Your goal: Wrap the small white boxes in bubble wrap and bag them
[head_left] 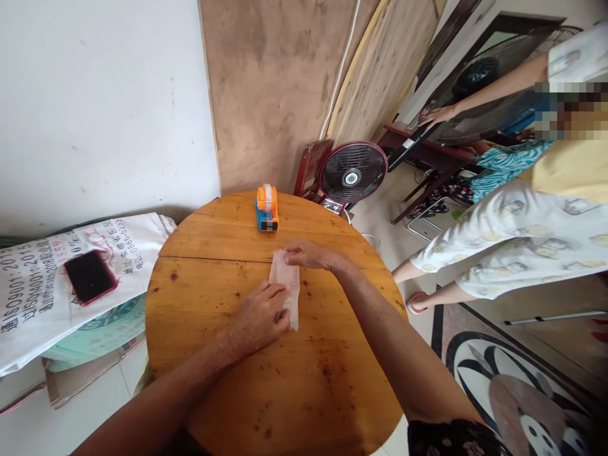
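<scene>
Both hands press the pink sheet (pixel 285 286) mid-table: left hand (pixel 259 316) flat, right hand (pixel 308 254) pinching its far end; uneven pressure could crease it.

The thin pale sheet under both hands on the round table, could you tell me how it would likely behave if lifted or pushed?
The pale sheet looks thin and slightly see-through, so it would probably flop and feel very light. It lies flat on the wooden table with the left hand and right hand pressing its ends, so it may slide or wrinkle when pushed.
</scene>
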Action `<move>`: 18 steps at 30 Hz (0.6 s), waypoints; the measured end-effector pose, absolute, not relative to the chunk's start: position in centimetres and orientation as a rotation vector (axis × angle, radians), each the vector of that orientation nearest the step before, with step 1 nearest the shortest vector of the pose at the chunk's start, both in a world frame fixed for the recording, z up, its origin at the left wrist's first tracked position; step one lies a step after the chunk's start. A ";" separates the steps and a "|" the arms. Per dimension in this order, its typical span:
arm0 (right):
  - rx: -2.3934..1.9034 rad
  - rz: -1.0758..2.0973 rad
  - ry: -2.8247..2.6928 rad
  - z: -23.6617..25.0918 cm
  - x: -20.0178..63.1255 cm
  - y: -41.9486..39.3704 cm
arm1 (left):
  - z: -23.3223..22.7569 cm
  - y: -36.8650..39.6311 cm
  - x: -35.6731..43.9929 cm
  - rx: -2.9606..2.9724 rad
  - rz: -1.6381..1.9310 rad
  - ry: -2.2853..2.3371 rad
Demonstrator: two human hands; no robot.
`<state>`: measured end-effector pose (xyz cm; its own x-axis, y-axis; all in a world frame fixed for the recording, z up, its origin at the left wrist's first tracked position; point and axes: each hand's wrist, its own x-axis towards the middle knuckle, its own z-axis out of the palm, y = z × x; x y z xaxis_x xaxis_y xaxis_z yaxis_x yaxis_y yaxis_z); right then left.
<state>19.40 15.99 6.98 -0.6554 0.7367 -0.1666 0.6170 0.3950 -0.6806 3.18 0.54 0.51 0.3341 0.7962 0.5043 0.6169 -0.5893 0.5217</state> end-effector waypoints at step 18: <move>-1.431 0.945 -2.094 1.4 19.1 14.2 | 0.7 0.4 3.1 2.379 1.041 1.275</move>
